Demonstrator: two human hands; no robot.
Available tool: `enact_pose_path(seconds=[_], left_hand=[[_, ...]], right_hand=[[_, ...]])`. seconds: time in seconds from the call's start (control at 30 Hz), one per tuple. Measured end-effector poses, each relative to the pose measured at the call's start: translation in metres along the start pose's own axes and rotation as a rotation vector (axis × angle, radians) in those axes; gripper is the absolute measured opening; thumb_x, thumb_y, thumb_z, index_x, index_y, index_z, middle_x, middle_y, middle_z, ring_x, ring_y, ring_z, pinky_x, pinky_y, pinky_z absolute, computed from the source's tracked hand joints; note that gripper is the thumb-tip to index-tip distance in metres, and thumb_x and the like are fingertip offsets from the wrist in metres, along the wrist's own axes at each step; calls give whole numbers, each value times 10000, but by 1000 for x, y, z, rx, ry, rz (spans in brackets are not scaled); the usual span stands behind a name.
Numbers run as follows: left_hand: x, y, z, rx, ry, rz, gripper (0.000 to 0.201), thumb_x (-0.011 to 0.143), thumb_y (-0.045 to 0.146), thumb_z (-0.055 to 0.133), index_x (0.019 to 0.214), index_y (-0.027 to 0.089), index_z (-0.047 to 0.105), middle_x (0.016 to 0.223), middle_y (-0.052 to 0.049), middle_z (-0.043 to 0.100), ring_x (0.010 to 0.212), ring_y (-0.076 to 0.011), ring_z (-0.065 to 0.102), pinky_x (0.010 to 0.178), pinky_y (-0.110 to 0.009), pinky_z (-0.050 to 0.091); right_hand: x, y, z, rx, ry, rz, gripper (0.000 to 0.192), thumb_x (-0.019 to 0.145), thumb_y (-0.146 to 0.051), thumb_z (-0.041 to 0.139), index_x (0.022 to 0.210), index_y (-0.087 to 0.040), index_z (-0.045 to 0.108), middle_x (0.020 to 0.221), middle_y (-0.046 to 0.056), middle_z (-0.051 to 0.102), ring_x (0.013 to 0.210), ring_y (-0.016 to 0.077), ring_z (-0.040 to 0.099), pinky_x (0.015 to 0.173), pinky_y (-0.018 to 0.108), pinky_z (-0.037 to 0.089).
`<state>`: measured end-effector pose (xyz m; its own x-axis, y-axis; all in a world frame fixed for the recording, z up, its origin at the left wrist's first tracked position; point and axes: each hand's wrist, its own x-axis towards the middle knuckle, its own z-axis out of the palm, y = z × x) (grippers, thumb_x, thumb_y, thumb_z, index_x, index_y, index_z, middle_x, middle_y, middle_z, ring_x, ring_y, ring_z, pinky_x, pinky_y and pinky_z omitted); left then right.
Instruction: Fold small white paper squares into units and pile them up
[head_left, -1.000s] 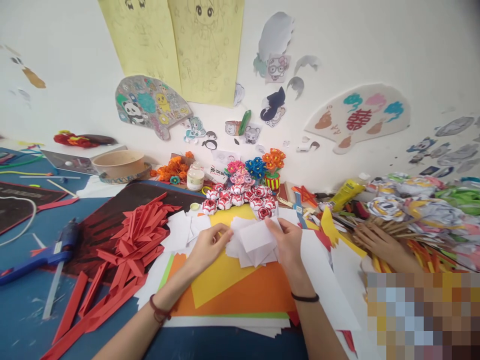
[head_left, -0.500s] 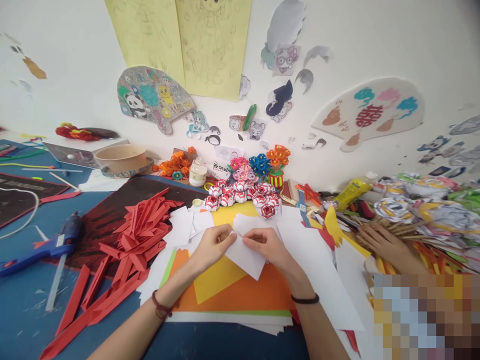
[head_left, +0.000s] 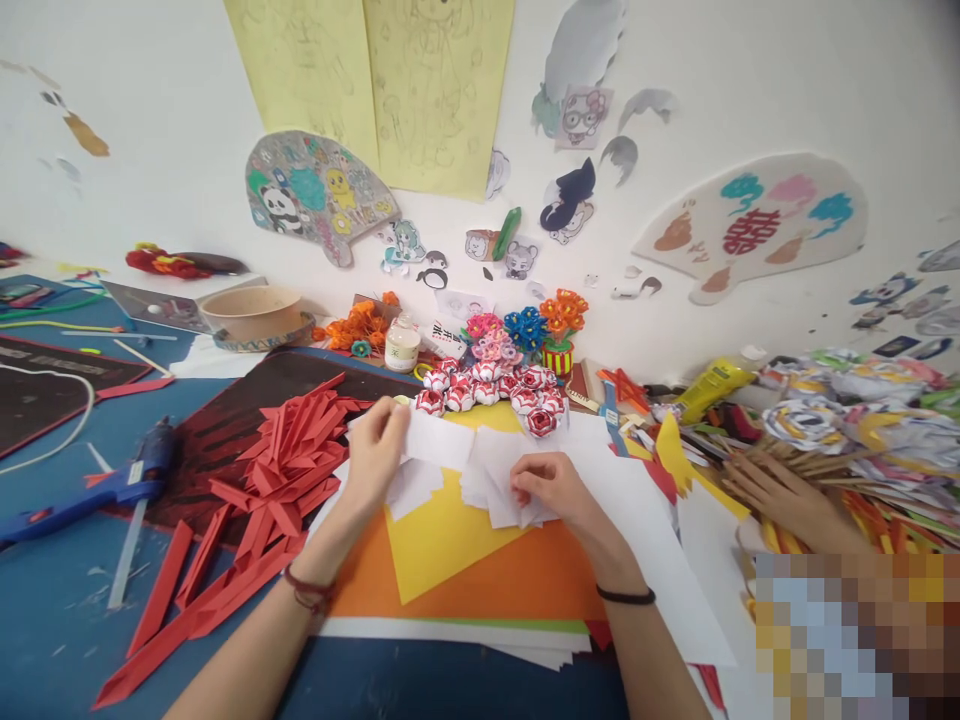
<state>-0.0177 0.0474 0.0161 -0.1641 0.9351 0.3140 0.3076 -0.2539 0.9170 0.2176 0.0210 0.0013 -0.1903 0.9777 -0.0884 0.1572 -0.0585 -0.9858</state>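
My left hand (head_left: pixel 377 445) pinches the left end of a small white paper piece (head_left: pixel 442 441), which stretches toward the middle of the view. Below it lie more white paper pieces (head_left: pixel 414 487). At the right, my right hand (head_left: pixel 551 488) hovers at a loose pile of small white papers (head_left: pixel 487 475), fingers loosely curled and nothing visible held in them. Under the papers are a yellow sheet (head_left: pixel 442 550) and an orange sheet (head_left: pixel 525 585). Red-and-white paper flowers (head_left: pixel 541 412) sit just beyond.
Folded red paper strips (head_left: pixel 292 460) and a blue glue gun (head_left: pixel 135 480) lie at left. A beige bowl (head_left: pixel 251 312) stands behind them. Another person's hand (head_left: pixel 795 495) rests among paper strips at right, near a yellow bottle (head_left: pixel 716 388). Large white sheets (head_left: pixel 637 510) lie between.
My hands have moved apart from the white paper they both held. The left has gone left and up with a paper piece; the right has moved slightly right and loosened.
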Motion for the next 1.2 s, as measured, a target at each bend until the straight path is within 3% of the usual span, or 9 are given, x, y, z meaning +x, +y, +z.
enact_pose_path(seconds=[0.07, 0.27, 0.4, 0.47, 0.57, 0.7, 0.83, 0.97, 1.2], left_hand=[[2, 0, -2, -46, -2, -7, 257, 868, 372, 431, 698, 179, 451, 618, 40, 394, 580, -98, 374, 519, -206, 287], [-23, 8, 21, 32, -273, -8, 309, 854, 391, 449, 642, 167, 462, 602, 35, 417, 585, -102, 397, 547, -215, 308], [-30, 12, 25, 105, -522, 27, 211, 780, 328, 528, 653, 160, 531, 617, 29, 487, 594, -111, 426, 553, -224, 305], [-29, 12, 24, 141, -540, 27, 218, 754, 315, 548, 606, 163, 498, 579, 39, 452, 573, -107, 402, 547, -228, 293], [-26, 10, 23, 132, -448, 10, 276, 751, 333, 555, 562, 167, 444, 547, 46, 393, 558, -104, 373, 545, -228, 291], [-20, 5, 21, 59, -343, -12, 240, 781, 377, 538, 688, 158, 573, 607, 29, 463, 598, -115, 431, 570, -223, 330], [-17, 4, 17, 166, -484, 17, 222, 740, 359, 599, 842, 171, 656, 628, 20, 540, 598, -128, 475, 572, -226, 341], [-21, 5, 15, 191, -632, 90, 180, 780, 311, 550, 835, 186, 667, 721, -12, 637, 626, -135, 525, 581, -226, 360], [-28, 11, 18, 189, -810, 140, 209, 815, 243, 455, 728, 169, 630, 597, 18, 539, 546, -99, 441, 518, -202, 301]], right_hand=[[1, 0, 0, 29, 58, -32, 184, 696, -320, 658, 654, -141, 663, 541, 10, 618, 509, 134, 566, 537, 248, 463], [0, -3, 15, 53, 139, -109, 331, 785, -454, 600, 843, -141, 686, 812, 74, 694, 726, 182, 631, 678, 287, 489], [0, -1, 18, -33, 175, -143, 309, 766, -441, 625, 785, -142, 698, 646, 36, 655, 614, 159, 595, 604, 266, 470], [0, 0, 18, -34, 116, -125, 321, 760, -450, 627, 766, -136, 697, 597, 30, 636, 574, 155, 584, 585, 269, 472], [1, -1, 16, -7, 143, -120, 330, 742, -459, 646, 828, -144, 696, 782, 77, 695, 719, 192, 636, 673, 291, 497], [2, 0, 8, 7, 182, -77, 329, 703, -456, 681, 825, -150, 690, 855, 88, 707, 778, 216, 643, 664, 289, 493], [1, 3, 6, -93, 243, -90, 286, 700, -426, 685, 763, -147, 682, 724, 63, 690, 654, 197, 615, 570, 277, 461], [-4, 0, 16, -320, 81, -178, 192, 733, -353, 661, 700, -169, 706, 622, 26, 658, 565, 160, 551, 525, 257, 404], [-8, -9, 26, -364, 21, -199, 161, 764, -297, 629, 711, -172, 715, 629, 23, 668, 570, 149, 540, 539, 247, 390]])
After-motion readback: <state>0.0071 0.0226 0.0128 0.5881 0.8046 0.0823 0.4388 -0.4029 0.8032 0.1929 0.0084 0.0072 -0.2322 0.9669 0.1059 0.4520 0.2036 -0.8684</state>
